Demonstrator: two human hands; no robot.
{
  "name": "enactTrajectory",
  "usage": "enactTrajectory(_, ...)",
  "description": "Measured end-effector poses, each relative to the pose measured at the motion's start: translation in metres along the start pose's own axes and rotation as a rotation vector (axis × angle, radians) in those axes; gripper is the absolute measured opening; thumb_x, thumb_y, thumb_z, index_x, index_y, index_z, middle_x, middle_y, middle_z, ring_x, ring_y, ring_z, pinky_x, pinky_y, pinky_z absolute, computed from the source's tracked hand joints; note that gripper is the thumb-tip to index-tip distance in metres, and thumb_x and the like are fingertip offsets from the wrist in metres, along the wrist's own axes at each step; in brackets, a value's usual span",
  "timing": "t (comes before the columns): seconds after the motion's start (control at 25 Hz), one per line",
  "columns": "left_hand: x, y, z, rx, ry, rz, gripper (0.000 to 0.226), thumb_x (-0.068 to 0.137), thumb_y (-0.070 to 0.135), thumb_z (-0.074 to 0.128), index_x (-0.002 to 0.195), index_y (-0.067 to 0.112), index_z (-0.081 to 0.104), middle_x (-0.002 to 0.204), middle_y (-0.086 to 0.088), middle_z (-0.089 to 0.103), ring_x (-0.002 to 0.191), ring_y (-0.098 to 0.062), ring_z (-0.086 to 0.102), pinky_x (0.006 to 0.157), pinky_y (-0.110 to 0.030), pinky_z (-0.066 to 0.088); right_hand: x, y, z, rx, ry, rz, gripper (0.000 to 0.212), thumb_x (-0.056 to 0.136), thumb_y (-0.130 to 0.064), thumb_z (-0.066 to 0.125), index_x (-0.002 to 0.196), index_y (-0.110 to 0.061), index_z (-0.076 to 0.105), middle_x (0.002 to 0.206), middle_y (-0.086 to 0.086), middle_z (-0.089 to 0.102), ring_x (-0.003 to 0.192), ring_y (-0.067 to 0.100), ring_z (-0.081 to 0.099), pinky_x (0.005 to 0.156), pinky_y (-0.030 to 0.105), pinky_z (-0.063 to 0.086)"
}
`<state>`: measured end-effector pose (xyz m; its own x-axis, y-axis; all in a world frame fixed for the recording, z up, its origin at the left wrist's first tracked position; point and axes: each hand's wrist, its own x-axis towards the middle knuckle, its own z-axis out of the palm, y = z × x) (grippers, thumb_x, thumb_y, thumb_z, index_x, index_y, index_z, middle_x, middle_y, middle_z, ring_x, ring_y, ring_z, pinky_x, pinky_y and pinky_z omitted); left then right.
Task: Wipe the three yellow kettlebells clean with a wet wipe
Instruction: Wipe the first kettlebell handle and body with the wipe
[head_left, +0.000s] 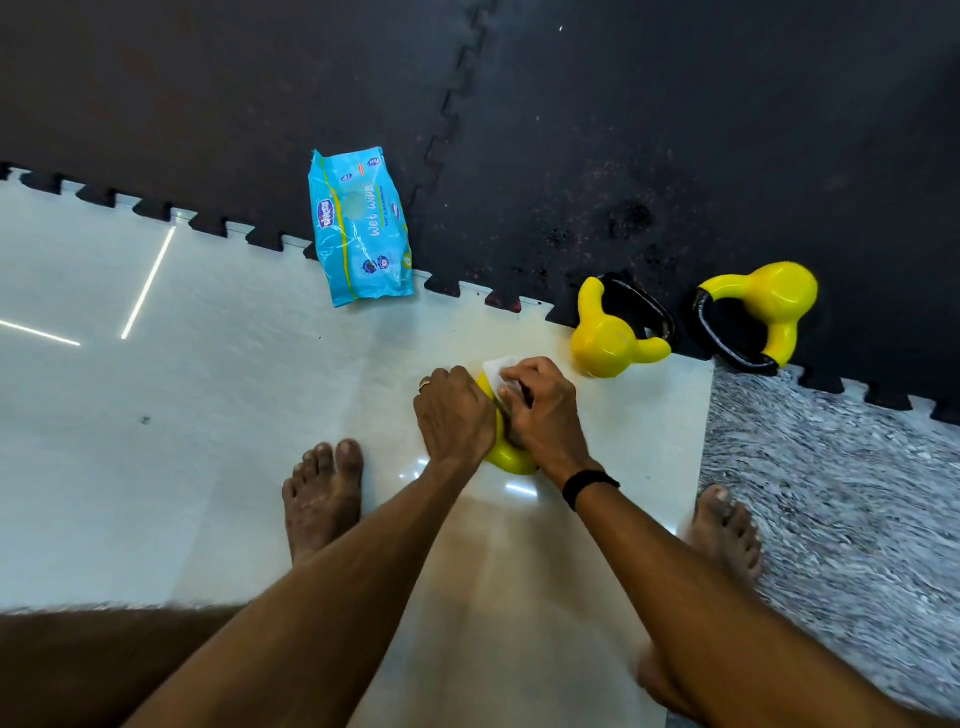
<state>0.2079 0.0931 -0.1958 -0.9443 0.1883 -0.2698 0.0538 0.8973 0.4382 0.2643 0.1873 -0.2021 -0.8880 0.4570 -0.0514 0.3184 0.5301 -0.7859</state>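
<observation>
Fingers of the right hand: curled together over a white wet wipe, pressing it down on the nearest kettlebell; fingertips hidden under the knuckles, so whether they pinch or only press the wipe cannot be told. A black band sits on the right wrist.

Fingers of the left hand: curled close together round the left side of the same kettlebell, steadying it; a ring shows on one finger.

Kettlebell in hand: yellow, on the pale glossy floor tile, near centre, between the person's two bare feet; mostly covered by both hands, only its near lower curve and a sliver at the far side visible.

Second kettlebell: yellow with a black handle, lying tipped just beyond and right of the hands, at the toothed edge of the black mat.

Third kettlebell: yellow, black handle, lying on its side further right on the mat, close beside the second.

Wipe packet: blue, far left of the hands, straddling mat edge and tile.

Step in hand, by judgement: wiping of one kettlebell, likely the first; the other two look untouched.

Next move calls for: turning the held kettlebell to reach covered faces and handle, then shifting both hands far-right to the second.
</observation>
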Motion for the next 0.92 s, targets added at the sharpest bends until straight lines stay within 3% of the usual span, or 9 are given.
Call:
enactTrajectory(0.16,0.001,-0.002,0.002,0.004,0.034,0.067,0.052,0.085,0.028,0.017,0.083,0.000,0.061,0.087,-0.020,0.063,0.083,-0.037,0.057,0.073,-0.042,0.041,0.013,0.012,0.004,-0.017,0.205,0.046,0.012,0.085,-0.003,0.062,0.090,0.003,0.071,0.088,0.018,0.064,0.083,0.031,0.061,0.074,0.041,0.053)
enactTrajectory(0.32,0.001,-0.003,0.003,0.054,-0.024,0.042,0.045,0.087,0.029,0.025,0.090,0.003,0.062,0.094,-0.017,0.063,0.087,-0.033,0.057,0.079,-0.042,0.040,0.017,0.000,0.018,-0.049,0.073,0.014,0.016,0.089,-0.007,0.058,0.095,0.001,0.071,0.092,0.016,0.060,0.087,0.026,0.058,0.077,0.033,0.050)
enactTrajectory(0.44,0.000,-0.003,0.002,0.078,-0.004,0.068,0.042,0.086,0.026,0.026,0.088,0.003,0.062,0.092,-0.017,0.063,0.086,-0.033,0.057,0.078,-0.042,0.038,0.020,0.010,0.008,-0.049,0.151,0.121,0.015,0.089,-0.005,0.059,0.093,0.003,0.072,0.090,0.020,0.062,0.086,0.031,0.060,0.077,0.030,0.046)
enactTrajectory(0.64,-0.001,-0.001,0.002,0.132,-0.033,0.056,0.047,0.086,0.028,0.023,0.093,0.004,0.063,0.095,-0.015,0.063,0.088,-0.032,0.056,0.079,-0.041,0.037,0.012,0.007,0.003,-0.031,0.129,0.089,0.010,0.086,-0.007,0.065,0.090,0.000,0.071,0.087,0.016,0.064,0.081,0.024,0.061,0.072,0.025,0.046)
enactTrajectory(0.76,0.000,0.000,0.002,0.131,-0.021,0.025,0.042,0.087,0.026,0.027,0.091,0.005,0.063,0.094,-0.015,0.063,0.088,-0.033,0.056,0.078,-0.042,0.037,-0.023,0.014,0.003,-0.029,0.249,0.204,0.007,0.077,-0.002,0.069,0.073,-0.004,0.064,0.075,0.013,0.060,0.070,0.026,0.058,0.063,0.033,0.048)
enactTrajectory(0.92,-0.002,0.000,0.003,0.145,-0.009,0.073,0.041,0.086,0.023,0.027,0.090,0.005,0.063,0.093,-0.016,0.063,0.088,-0.035,0.056,0.077,-0.042,0.036,-0.067,0.004,0.012,-0.015,0.316,0.397,0.008,0.072,0.000,0.070,0.073,-0.006,0.065,0.076,0.013,0.062,0.071,0.029,0.060,0.066,0.036,0.050)
